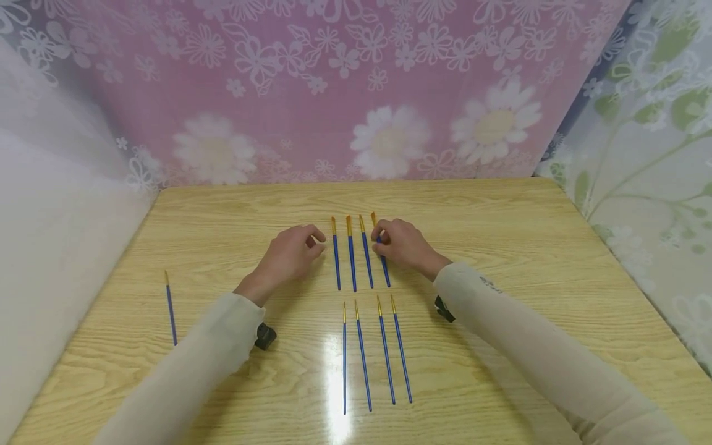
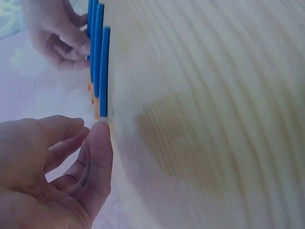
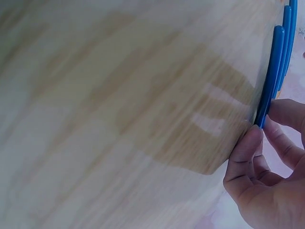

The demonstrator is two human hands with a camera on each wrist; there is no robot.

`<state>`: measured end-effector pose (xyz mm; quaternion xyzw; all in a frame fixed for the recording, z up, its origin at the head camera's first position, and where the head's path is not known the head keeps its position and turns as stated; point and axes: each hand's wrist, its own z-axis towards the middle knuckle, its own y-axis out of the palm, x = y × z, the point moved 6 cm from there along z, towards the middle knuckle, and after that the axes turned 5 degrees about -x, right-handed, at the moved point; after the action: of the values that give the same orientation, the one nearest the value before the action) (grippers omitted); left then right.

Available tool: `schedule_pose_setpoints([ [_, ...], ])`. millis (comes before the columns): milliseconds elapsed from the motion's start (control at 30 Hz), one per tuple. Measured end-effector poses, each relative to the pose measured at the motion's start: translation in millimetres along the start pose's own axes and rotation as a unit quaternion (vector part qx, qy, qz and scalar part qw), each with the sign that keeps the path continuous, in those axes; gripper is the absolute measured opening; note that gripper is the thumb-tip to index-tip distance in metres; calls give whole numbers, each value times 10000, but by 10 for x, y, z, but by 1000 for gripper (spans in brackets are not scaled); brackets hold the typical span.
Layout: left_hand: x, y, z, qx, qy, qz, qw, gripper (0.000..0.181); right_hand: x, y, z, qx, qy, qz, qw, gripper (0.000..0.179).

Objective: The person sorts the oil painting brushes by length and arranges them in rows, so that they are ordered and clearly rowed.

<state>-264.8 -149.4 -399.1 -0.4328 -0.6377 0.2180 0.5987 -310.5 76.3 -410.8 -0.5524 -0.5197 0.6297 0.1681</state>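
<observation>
Four paintbrushes would exceed my count, so several blue-handled paintbrushes with orange bristles stand in an upper row, the leftmost paintbrush (image 1: 336, 262) and the rightmost paintbrush (image 1: 385, 272) at its ends. My right hand (image 1: 405, 244) pinches the rightmost one near its ferrule; the right wrist view shows thumb and finger on either side of its blue handle (image 3: 271, 74). My left hand (image 1: 289, 256) is just left of the row, its fingers loosely bent with a gap from the thumb. In the left wrist view its fingertips (image 2: 100, 131) lie close to the leftmost handle (image 2: 104, 71); contact is unclear.
Below that row lie several thinner blue paintbrushes, among them a left one (image 1: 345, 364) and a right one (image 1: 402, 358). A single paintbrush (image 1: 170, 309) lies at far left, partly behind my left sleeve. Patterned cloth (image 1: 311, 123) borders the wooden table (image 1: 500, 235).
</observation>
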Motion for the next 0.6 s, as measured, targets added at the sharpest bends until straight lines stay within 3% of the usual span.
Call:
schedule_pose_setpoints([
  [267, -269, -271, -158, 61, -53, -98, 9999, 31, 15, -4, -12, -17, 19, 52, 10000, 22],
  [600, -587, -509, -484, 1, -258, -333, 9991, 34, 24, 17, 14, -24, -6, 62, 10000, 22],
])
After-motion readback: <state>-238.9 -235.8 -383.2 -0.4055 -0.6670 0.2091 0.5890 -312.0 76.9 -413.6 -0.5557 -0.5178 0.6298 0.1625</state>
